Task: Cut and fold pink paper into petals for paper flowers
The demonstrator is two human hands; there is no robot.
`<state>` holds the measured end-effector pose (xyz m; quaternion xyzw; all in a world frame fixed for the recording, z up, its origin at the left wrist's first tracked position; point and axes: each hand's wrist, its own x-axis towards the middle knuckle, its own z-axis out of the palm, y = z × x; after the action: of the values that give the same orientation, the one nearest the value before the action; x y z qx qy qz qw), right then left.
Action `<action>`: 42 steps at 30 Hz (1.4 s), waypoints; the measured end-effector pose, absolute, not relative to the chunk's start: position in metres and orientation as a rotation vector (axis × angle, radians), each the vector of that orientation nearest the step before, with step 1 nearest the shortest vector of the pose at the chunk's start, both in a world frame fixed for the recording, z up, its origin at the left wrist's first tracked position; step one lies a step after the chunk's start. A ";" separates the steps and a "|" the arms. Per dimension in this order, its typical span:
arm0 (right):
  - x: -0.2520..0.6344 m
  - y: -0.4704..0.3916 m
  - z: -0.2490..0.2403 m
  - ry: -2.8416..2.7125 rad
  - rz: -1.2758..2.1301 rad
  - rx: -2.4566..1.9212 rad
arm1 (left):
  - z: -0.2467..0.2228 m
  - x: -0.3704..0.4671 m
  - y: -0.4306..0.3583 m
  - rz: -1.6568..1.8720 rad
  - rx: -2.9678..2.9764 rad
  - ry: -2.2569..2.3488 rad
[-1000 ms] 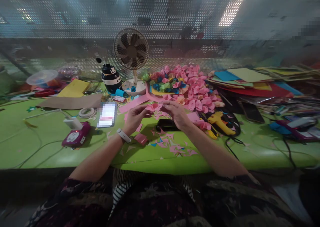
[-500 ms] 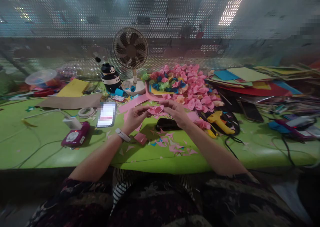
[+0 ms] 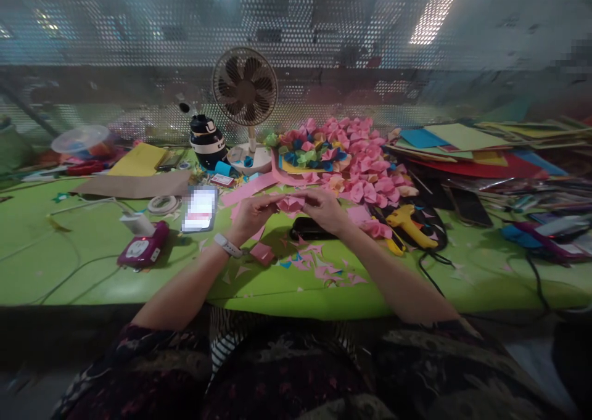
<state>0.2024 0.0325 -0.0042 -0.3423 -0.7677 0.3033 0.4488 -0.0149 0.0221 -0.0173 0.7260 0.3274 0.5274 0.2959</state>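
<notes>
Between my fingertips is a small folded pink paper piece (image 3: pixel 291 205), held up over the middle of the green table. My left hand (image 3: pixel 253 215), with a pale watch on its wrist, pinches its left side. My right hand (image 3: pixel 324 209) grips the right side, with its fingers bent over the top. Below my right hand lies a black case (image 3: pixel 309 229). A stack of pink paper squares (image 3: pixel 263 254) rests beneath my left hand, with pink and blue scraps (image 3: pixel 324 271) to its right. Behind my hands is a heap of pink paper flowers (image 3: pixel 365 161).
A yellow glue gun (image 3: pixel 411 225) lies right of my hands, its black cable running forward. Left are a lit phone (image 3: pixel 200 209), a tape roll (image 3: pixel 164 205) and a purple socket block (image 3: pixel 143 247). A fan (image 3: pixel 245 87) and black bottle (image 3: pixel 206 145) stand behind; coloured sheets (image 3: pixel 467 137) are at right.
My fingertips have drawn closer together over the pink piece, which now looks more folded. The whole view has shifted slightly.
</notes>
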 end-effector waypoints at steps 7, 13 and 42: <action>0.203 0.027 -0.002 -2.058 0.282 -0.822 | -0.015 -0.018 0.023 1.373 2.161 0.942; 0.200 0.026 -0.005 -2.142 0.271 -0.873 | -0.019 -0.023 0.026 1.296 2.471 0.878; 0.180 0.000 -0.005 -2.074 0.226 -1.084 | -0.008 0.001 -0.007 1.269 2.332 1.285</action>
<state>0.1797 0.0001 -0.0045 -0.4256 -0.8142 0.0886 0.3849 0.0008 -0.0068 -0.0075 0.7870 0.4336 0.4283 0.0957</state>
